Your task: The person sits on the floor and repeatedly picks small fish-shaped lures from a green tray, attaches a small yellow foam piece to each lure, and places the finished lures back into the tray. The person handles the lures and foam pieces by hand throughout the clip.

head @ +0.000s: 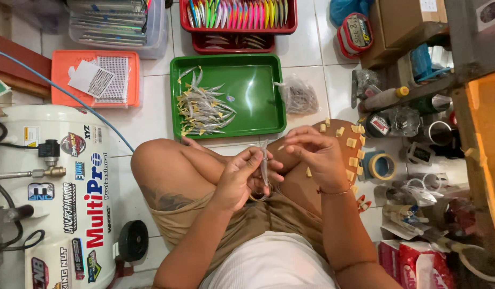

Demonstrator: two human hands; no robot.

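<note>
as fingers (256,160) pinch, slim translucent lure (264,163)

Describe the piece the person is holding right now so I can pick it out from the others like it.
Start at the green tray on the white tiled floor, then drop down to the two hands over the person's lap. The left hand grips a slim, clear-silvery fish-shaped lure body, held upright, with the right hand close beside it. Unlike the pile of similar bodies lying in the tray, it is alone and in hand.
</note>
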